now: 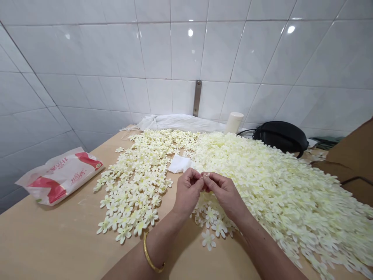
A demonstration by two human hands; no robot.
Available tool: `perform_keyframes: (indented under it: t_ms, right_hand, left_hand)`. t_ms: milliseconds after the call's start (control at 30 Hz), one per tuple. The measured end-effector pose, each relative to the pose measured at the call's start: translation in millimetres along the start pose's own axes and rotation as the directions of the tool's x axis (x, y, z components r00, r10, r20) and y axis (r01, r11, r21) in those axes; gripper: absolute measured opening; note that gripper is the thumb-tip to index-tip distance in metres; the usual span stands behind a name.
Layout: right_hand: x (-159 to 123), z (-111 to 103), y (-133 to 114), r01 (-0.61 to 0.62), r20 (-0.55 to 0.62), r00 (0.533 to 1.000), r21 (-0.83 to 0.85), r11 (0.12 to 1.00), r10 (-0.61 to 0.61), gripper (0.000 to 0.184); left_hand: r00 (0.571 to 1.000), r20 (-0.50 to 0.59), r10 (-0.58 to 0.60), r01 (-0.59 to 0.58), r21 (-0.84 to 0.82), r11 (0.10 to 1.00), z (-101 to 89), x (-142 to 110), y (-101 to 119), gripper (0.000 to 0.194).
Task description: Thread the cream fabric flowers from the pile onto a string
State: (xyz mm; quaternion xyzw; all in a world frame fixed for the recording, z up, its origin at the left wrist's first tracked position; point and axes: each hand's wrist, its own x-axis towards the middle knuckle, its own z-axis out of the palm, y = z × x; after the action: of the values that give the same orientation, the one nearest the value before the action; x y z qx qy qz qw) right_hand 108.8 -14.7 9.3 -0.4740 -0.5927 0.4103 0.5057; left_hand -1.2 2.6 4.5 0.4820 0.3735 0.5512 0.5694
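Note:
My left hand (188, 192) and my right hand (225, 193) meet at the middle of the table, both closed in a pinch. Between the fingertips shows a small pale piece (205, 175), mostly hidden, that looks like part of an artificial flower. Just behind my left hand lies a folded white tissue (179, 163). A big heap of pale yellow-white artificial flowers (279, 186) spreads to the right, and a thinner layer of separate flowers (134, 190) covers the table on the left. One single flower (208, 240) lies between my forearms.
A red-and-white plastic packet (60, 175) lies at the left on the wooden table (58, 245). Along the tiled wall are a white plastic sheet (180, 122), a cream cylinder (234, 123) and a black rounded case (281, 137). Brown cardboard (354, 155) stands at the far right.

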Motion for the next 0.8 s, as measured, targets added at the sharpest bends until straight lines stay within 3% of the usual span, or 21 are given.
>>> perform_keyframes:
  t_ms: [167, 267, 367, 467, 633, 800]
  right_hand:
    - [-0.3, -4.1, 2.9, 0.006, -0.095, 0.995, -0.184, 0.983, -0.024, 0.030]
    - [-0.9, -3.5, 6.2, 0.063, -0.217, 0.960, -0.444, 0.894, -0.176, 0.027]
    - [-2.1, -0.5, 6.6, 0.121, -0.243, 0.917, -0.583, 0.803, -0.315, 0.024]
    - [-2.8, 1.3, 3.1, 0.118, -0.244, 0.915, -0.601, 0.791, -0.321, 0.023]
    - [-1.5, 0.9, -1.6, 0.040, -0.289, 0.931, -0.527, 0.849, -0.223, 0.027]
    - [-1.5, 0.6, -2.3, 0.036, -0.240, 0.959, -0.417, 0.908, -0.148, 0.020]
  left_hand:
    - [0.996, 0.052, -0.070, 0.074, -0.066, 0.995, 1.3, 0.3, -1.8, 0.017]
    - [0.998, 0.019, -0.068, 0.068, -0.005, 0.998, 2.3, 0.8, -3.2, 0.017]
    - [0.999, -0.013, -0.043, 0.044, 0.040, 0.998, 3.0, 0.4, -3.7, 0.016]
    - [0.998, 0.021, -0.065, 0.065, -0.029, 0.997, 2.5, 0.2, -3.1, 0.019]
    - [0.990, 0.091, -0.107, 0.112, -0.052, 0.992, 1.2, 1.6, -1.1, 0.017]
    - [0.995, 0.068, -0.069, 0.070, -0.009, 0.997, 1.6, -0.9, 1.3, 0.012]
